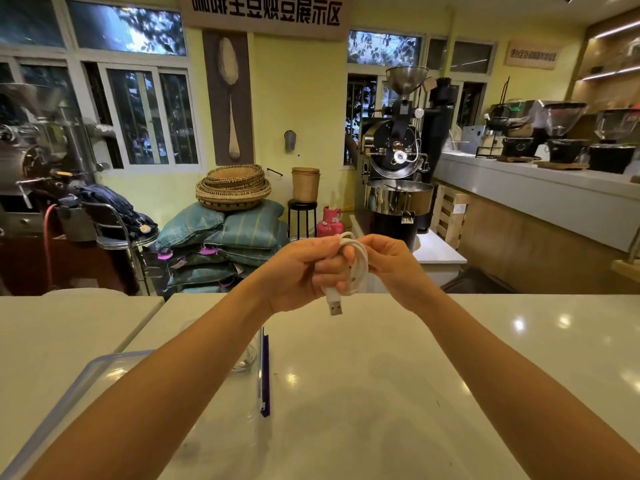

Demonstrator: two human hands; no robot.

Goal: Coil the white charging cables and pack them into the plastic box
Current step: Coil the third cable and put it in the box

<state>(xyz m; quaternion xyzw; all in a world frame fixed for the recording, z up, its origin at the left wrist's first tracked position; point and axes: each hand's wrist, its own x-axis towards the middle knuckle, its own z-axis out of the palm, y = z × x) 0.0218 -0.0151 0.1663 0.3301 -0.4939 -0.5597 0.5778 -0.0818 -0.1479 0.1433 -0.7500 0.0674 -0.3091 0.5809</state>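
Observation:
A white charging cable (360,268) is wound in loops around the fingers of my left hand (304,268), held up over the far edge of the white table (450,358). Its USB plug (334,303) hangs down below the fist. My right hand (388,261) pinches the loops from the right side. A clear plastic box (259,368) with a blue clip stands on the table under my left forearm, mostly hidden by the arm. Another white cable (246,360) shows inside it.
A clear lid with a bluish rim (83,375) lies at the left beside the box. A second white table (52,334) adjoins on the left. Beyond the table edge stand sacks, baskets and a coffee roaster.

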